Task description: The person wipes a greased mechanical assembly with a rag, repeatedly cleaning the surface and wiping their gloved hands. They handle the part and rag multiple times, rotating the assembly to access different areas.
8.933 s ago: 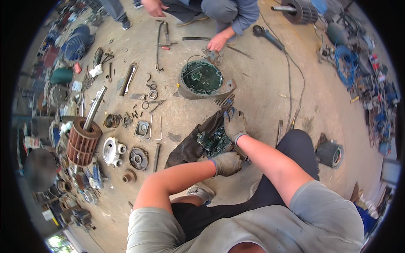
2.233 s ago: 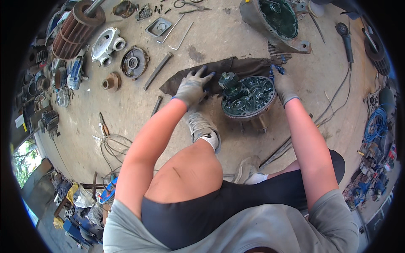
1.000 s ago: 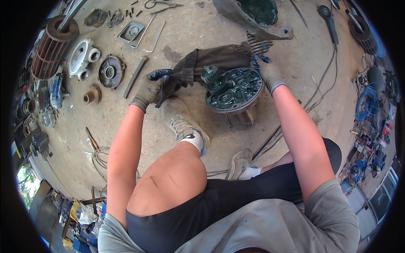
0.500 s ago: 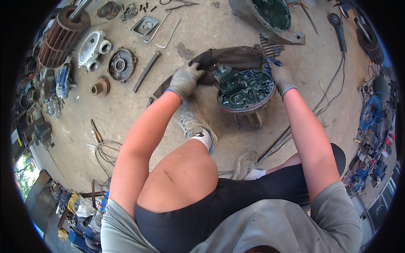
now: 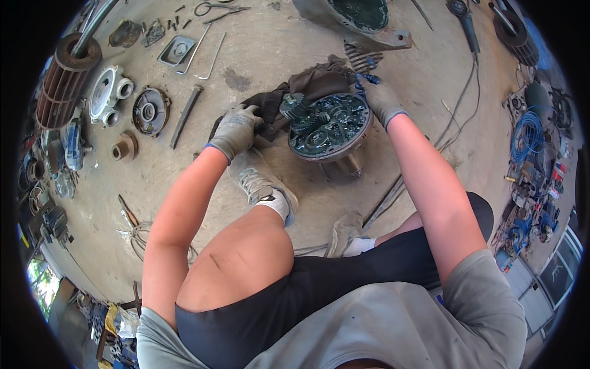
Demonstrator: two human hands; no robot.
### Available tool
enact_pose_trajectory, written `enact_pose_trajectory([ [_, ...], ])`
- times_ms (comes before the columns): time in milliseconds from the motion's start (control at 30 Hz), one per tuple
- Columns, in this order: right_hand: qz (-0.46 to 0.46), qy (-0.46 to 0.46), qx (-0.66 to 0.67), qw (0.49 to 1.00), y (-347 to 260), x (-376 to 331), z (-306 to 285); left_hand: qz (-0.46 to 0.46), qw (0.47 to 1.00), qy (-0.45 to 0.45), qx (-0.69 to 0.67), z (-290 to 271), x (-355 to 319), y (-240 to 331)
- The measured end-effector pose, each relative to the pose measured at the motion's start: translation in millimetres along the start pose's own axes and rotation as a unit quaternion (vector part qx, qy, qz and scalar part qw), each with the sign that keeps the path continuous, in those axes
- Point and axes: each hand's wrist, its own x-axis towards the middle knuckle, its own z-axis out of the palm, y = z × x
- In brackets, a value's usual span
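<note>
A dark brown cloth (image 5: 313, 81) lies crumpled on the floor behind a round gear assembly (image 5: 332, 126). My left hand (image 5: 236, 130), in a grey work glove, is closed on the cloth's left end. At its right end my gloved right hand (image 5: 380, 98) has bent, blue-stained fingers closed at the cloth; part of their hold is hidden. The assembly stands upright, its open top full of gears coated in dark green grease, with a toothed pinion (image 5: 295, 107) rising at its left. A striped cloth (image 5: 362, 59) lies just beyond my right fingers.
A big grease-lined housing (image 5: 344, 34) stands at the far side. To the left lie a pale metal casing (image 5: 106, 95), a round cover (image 5: 150, 111), a flanged bushing (image 5: 125, 147), a steel bar (image 5: 186, 117) and a tray (image 5: 176, 50). An angle grinder (image 5: 467, 27) trails its cord at the right.
The dark cloth has gone from stretched out to bunched up behind the gear assembly. Both hands stay at its ends. The whole view has shifted, with floor things now farther left.
</note>
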Motion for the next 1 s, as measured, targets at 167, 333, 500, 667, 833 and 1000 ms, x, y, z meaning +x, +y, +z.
enact_pose_trajectory([
  [167, -0.251, 0.192, -0.078, 0.946, -48, -81, -23, -0.045, 0.998, -0.001, 0.032, 6, 0, 18],
  [333, -0.567, -0.033, -0.234, 0.789, -55, -181, -45, -0.046, 0.995, 0.077, -0.037, 30, -2, 12],
  [500, -0.646, -0.071, -0.298, 0.699, -28, -182, 9, -0.129, 0.974, 0.149, -0.108, 53, -2, 14],
  [667, -0.648, -0.079, -0.269, 0.708, -11, -172, 8, -0.097, 0.958, 0.173, -0.207, 60, -5, -1],
  [833, -0.631, -0.1, -0.336, 0.692, -44, -181, -4, -0.096, 0.962, 0.103, -0.234, 34, -7, -5],
  [1000, -0.577, -0.155, -0.427, 0.679, -77, -189, -2, -0.071, 0.957, 0.043, -0.278, -15, -12, 3],
])
